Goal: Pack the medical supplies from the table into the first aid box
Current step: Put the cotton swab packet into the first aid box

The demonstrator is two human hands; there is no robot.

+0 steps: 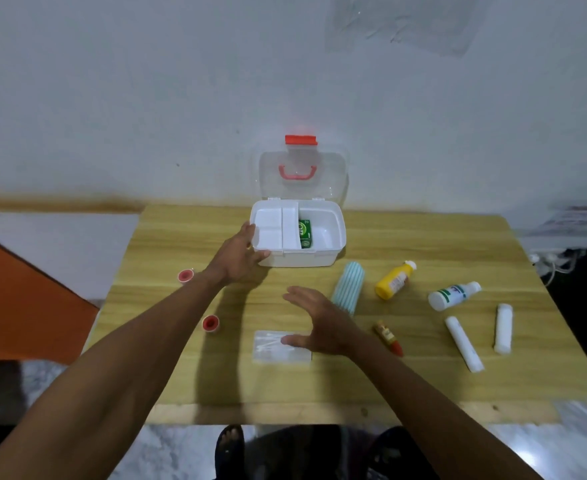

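The white first aid box (333, 252) stands open at the back of the wooden table, its clear lid (330, 174) upright, a white tray in its left half and a green packet (304, 233) inside. My left hand (240, 254) grips the box's left front corner. My right hand (323, 323) hovers open, fingers spread, over a clear packet of cotton swabs (278, 351). To the right lie a striped roll (349, 285), a yellow bottle (394, 280), a white bottle (453, 294), a small red-tipped tube (387, 336) and two white rolls (463, 342) (504, 327).
Two small red-capped pots (185, 274) (210, 323) sit near the table's left edge. The wall rises right behind the box. The table's front edge (319, 412) is close to my feet, and cables hang off the right side.
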